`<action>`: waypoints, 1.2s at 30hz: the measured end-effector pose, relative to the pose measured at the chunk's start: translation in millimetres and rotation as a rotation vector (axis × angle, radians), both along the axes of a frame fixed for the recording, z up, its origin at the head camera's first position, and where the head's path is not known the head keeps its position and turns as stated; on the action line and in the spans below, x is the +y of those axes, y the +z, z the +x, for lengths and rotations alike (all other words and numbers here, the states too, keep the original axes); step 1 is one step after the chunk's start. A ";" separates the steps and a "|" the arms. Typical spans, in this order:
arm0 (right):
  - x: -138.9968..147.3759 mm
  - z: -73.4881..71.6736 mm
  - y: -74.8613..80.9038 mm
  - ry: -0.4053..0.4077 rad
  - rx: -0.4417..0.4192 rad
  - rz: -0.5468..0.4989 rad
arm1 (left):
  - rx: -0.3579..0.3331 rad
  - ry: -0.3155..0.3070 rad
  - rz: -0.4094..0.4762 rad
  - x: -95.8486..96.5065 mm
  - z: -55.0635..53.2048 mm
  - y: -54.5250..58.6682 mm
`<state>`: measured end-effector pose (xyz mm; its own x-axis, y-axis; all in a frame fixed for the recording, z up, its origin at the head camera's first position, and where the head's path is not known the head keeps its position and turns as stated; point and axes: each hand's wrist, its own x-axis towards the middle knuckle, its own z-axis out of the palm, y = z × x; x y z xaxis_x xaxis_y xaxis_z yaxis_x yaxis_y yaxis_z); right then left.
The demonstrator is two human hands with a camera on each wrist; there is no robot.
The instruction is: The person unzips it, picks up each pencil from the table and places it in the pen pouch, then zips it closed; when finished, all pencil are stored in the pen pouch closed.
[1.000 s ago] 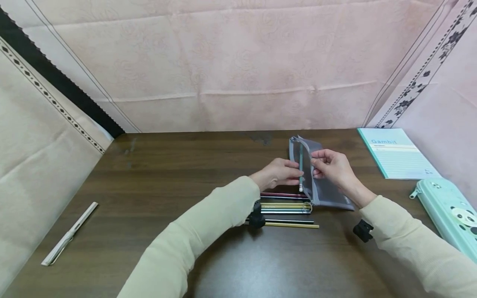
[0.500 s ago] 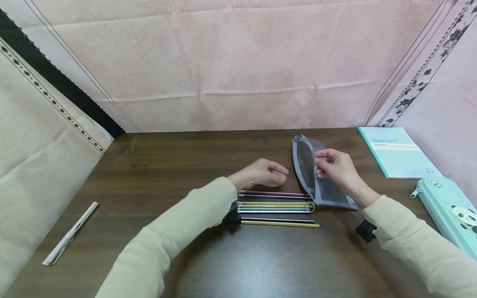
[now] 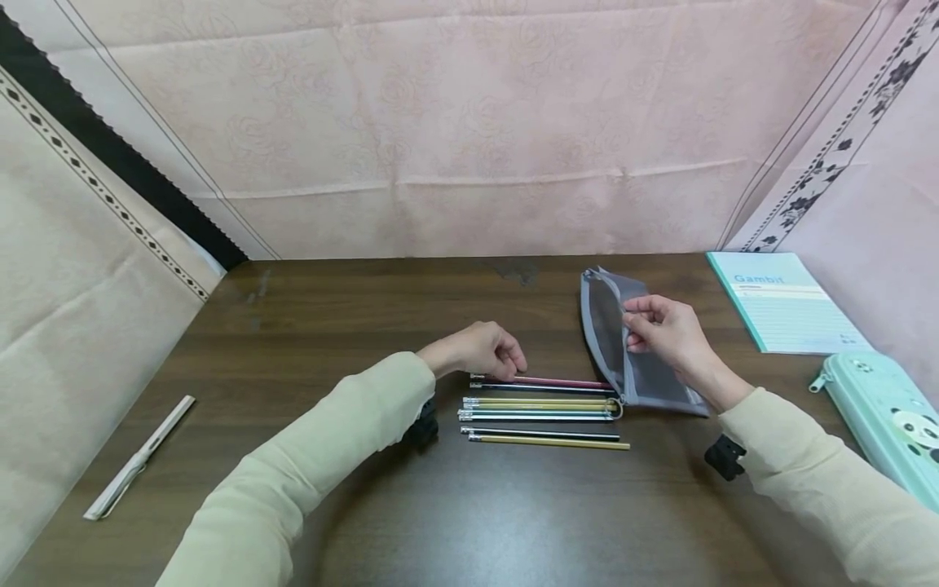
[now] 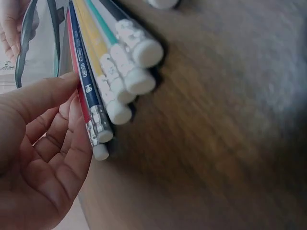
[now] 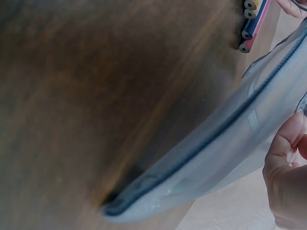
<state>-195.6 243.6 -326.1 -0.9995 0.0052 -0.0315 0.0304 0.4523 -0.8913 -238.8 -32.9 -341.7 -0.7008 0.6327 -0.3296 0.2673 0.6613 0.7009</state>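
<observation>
My left hand (image 3: pixel 480 350) is at the eraser end of a red pencil (image 3: pixel 561 381), the farthest in a row of several pencils. Its thumb and curled fingers pinch the red pencil's side, as the left wrist view shows. Right beside it lies a dark blue HB pencil (image 4: pixel 85 79), with yellow pencils (image 3: pixel 539 403), a teal one and dark ones nearer me. To the right, my right hand (image 3: pixel 663 333) pinches the edge of a grey zippered pencil pouch (image 3: pixel 653 383), holding its mouth apart. The teal pencil inside the pouch shows only as a sliver in the left wrist view.
A mint notepad (image 3: pixel 788 306) lies at the back right, with a mint panda pencil case (image 3: pixel 880 420) in front of it. A thin silvery-white strip-like object (image 3: pixel 139 461) lies at the far left of the brown table (image 3: pixel 330 318). Cloth hangs behind.
My left hand has let go of the teal pencil, now down in the pouch, and moved left and down to the red pencil. My right hand keeps holding the pouch, shifted slightly right.
</observation>
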 end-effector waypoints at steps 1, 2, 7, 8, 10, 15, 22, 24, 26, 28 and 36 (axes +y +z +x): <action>0.1 -0.1 -0.1 -0.001 0.000 -0.004 | 0.006 -0.004 -0.008 0.1 0.2 0.1; 0.1 0.0 -0.1 -0.002 0.001 -0.006 | 0.016 -0.009 -0.016 0.1 0.2 0.5; 0.6 -0.2 -0.9 -0.008 -0.002 -0.006 | 0.087 -0.031 -0.080 -5.5 -2.9 4.4; 0.4 -0.2 -1.0 -0.008 -0.004 -0.004 | 0.097 -0.029 -0.092 -8.0 -4.4 5.7; -0.1 -0.4 -1.1 -0.009 -0.007 0.000 | 0.098 -0.008 -0.100 -13.5 -7.9 9.0; -1.6 -0.4 0.2 -0.003 0.002 -0.009 | -0.051 0.090 0.018 -19.6 -15.7 18.3; -7.7 -1.2 0.4 0.033 0.018 -0.078 | -0.485 0.207 0.345 12.6 -11.5 16.1; -10.0 -1.2 0.8 0.037 0.020 -0.079 | -0.574 0.252 0.424 26.4 -8.4 13.5; -11.7 -1.2 1.3 0.036 0.019 -0.081 | -0.637 0.297 0.490 40.1 -5.3 11.4; -12.9 -0.7 1.9 0.034 0.017 -0.078 | -0.670 0.334 0.529 52.7 -2.4 9.9; -14.7 1.5 4.3 0.029 -0.010 -0.070 | -0.633 0.439 0.599 89.7 6.5 4.6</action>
